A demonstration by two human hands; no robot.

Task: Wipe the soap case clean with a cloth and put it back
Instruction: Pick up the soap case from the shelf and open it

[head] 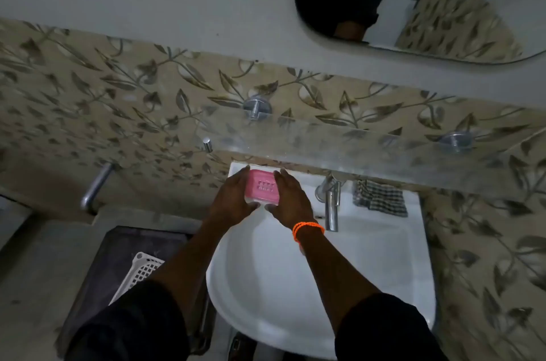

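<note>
The pink soap case [262, 187], with a slotted top and a whitish base, sits at the back left corner of the white sink [384, 257]. My left hand [233, 198] holds its left side and my right hand [291, 199] holds its right side, thumbs at the near edge. A checked cloth [379, 198] lies folded on the sink's back right ledge, right of the tap, apart from both hands.
A chrome tap [331, 204] stands just right of my right hand. A glass shelf [354, 150] on metal brackets hangs above the sink's back edge. A mirror [428, 0] is on the wall. A white plastic basket [139, 272] lies on the floor at left.
</note>
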